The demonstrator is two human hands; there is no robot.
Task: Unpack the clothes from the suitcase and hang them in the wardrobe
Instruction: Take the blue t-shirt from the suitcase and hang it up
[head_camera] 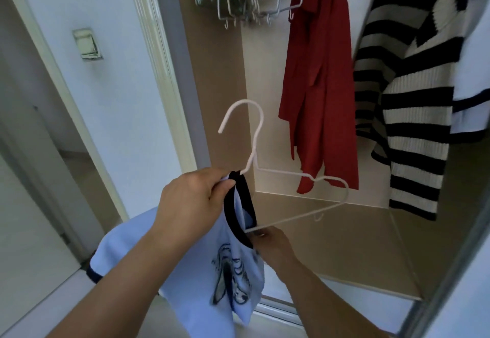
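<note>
A light blue T-shirt [201, 279] with a dark navy collar and a printed drawing hangs in front of the open wardrobe. My left hand [191, 205] pinches its collar at the top, together with one shoulder of a white wire hanger [286, 173]. One side of the hanger sits inside the collar; its hook points up. My right hand [273, 242] is lower, partly behind the shirt, fingers at the hanger's bottom bar by the collar opening.
In the wardrobe hang a red garment [318, 86], a black-and-white striped sweater [413, 115] and a pale blue garment [474, 72] at the right. Several bare hangers [238, 1] cluster at the top left. A beige wardrobe shelf [344, 231] lies below. A white door frame [156, 59] stands left.
</note>
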